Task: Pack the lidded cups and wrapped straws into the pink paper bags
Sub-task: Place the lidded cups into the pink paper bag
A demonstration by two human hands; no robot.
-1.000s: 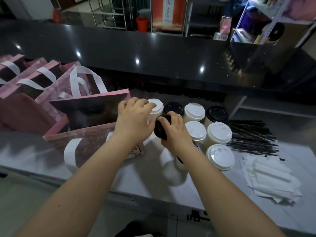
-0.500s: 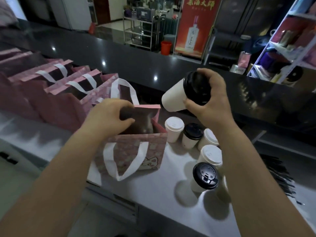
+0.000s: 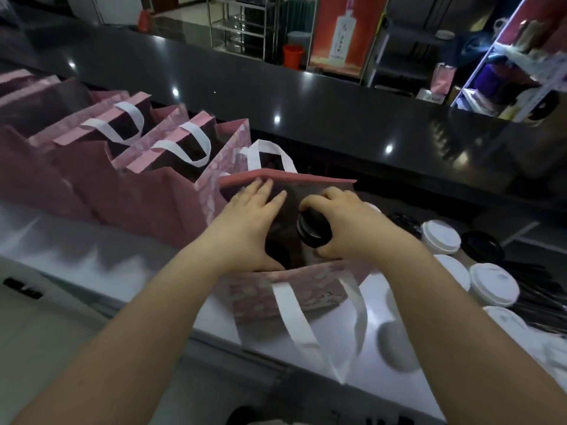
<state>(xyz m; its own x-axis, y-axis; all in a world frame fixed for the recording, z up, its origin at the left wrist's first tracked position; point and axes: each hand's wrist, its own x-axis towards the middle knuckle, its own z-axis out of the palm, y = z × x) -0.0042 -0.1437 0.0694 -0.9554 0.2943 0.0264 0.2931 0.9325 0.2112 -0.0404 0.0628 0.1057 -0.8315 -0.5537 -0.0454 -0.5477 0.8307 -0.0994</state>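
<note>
One black-lidded cup [image 3: 314, 230] in the mouth of the open pink bag [image 3: 260, 294] at the near edge of the desk [image 3: 122, 250], right hand [image 3: 352, 233] curled round its lid, left hand [image 3: 245, 228] flat, straight-fingered, across the bag's left side; probably light, thin-walled, safest gripped below the pop-off lid.

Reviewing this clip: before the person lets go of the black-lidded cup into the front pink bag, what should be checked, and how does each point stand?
1. Bag mouth held open: ok. The left hand presses straight fingers against the far wall of the front pink bag.
2. Grip on cup: ok. The right hand curls round the black-lidded cup at its lid.
3. Cup inside the rim: ok.
4. Cup bottom resting on the bag floor: cannot tell, the body is hidden.
5. Bag interior free of other items: cannot tell, too dark.
6. Next cups ready: ok. White-lidded cups stand to the bag's right.
</note>
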